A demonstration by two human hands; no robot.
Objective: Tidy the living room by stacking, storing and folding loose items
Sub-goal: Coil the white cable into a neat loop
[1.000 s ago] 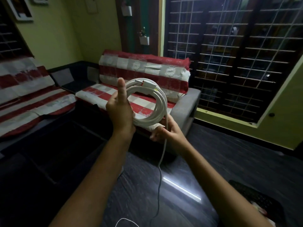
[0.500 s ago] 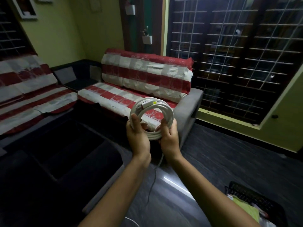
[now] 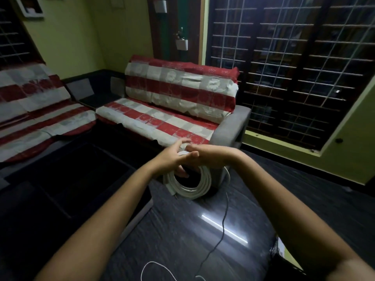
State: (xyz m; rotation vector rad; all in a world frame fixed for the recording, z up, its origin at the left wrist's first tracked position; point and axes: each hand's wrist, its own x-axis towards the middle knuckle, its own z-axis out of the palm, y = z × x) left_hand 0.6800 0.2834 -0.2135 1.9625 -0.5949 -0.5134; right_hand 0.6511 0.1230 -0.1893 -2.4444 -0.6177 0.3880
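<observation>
A white cable wound into a coil [image 3: 188, 188] hangs in front of me, over the dark floor. My left hand [image 3: 172, 160] grips the top of the coil, its thumb showing inside the loop. My right hand [image 3: 209, 158] meets it from the right, fingers laid across the same top part of the coil. The hands overlap, so the exact hold of the right fingers is partly hidden. The loose end of the cable [image 3: 224, 220] drops from beside the right hand and trails onto the floor in a curl.
A sofa [image 3: 233, 126] with a red and white striped cover stands just behind the coil, and a second covered seat [image 3: 30, 110] is at left. A dark low table [image 3: 67, 179] fills the left. A barred window [image 3: 294, 67] is at right; a dark basket [image 3: 278, 252] lies lower right.
The coil went from held upright at chest height to hanging lower beneath both hands. My hands came together over its top, and my view tilted down toward the floor.
</observation>
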